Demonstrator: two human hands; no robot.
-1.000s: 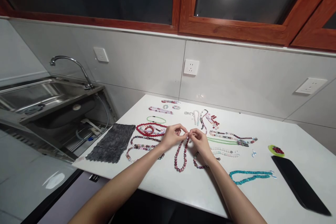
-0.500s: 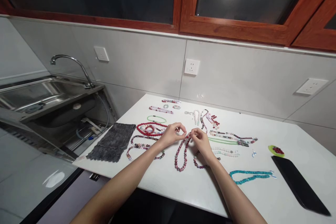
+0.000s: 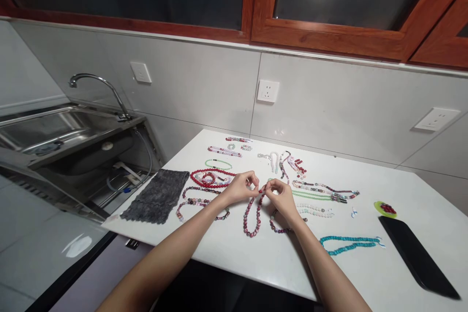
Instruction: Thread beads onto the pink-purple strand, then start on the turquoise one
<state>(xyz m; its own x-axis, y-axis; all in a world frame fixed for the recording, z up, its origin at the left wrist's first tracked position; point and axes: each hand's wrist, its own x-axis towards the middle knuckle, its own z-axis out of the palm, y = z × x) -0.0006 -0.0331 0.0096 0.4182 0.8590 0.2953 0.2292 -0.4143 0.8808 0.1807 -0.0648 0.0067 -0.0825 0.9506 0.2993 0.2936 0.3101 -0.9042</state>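
Head camera view: both hands meet over the middle of the white table (image 3: 256, 263). The left hand (image 3: 239, 189) and the right hand (image 3: 281, 196) each pinch one end of a dark red bead strand (image 3: 252, 212); the fingertips are closed on the ends, which come very near each other, almost touching. I cannot tell if a clasp or a knot is there, it is too small. The rest of the strand hangs down in a long loop and lies on the table toward the person.

Many other strands lie around. A bright red necklace (image 3: 209, 178) is just left of the left hand, a turquoise strand (image 3: 347, 244) is well apart on the right, and a pale green strand (image 3: 310, 196) lies beside the right hand. A grey cloth (image 3: 157, 196) is at the left edge, a black phone (image 3: 417, 256) at the right.

As a judgement, the strand looks fully beaded and only joining its two ends seems left; the ends are not yet clearly joined.
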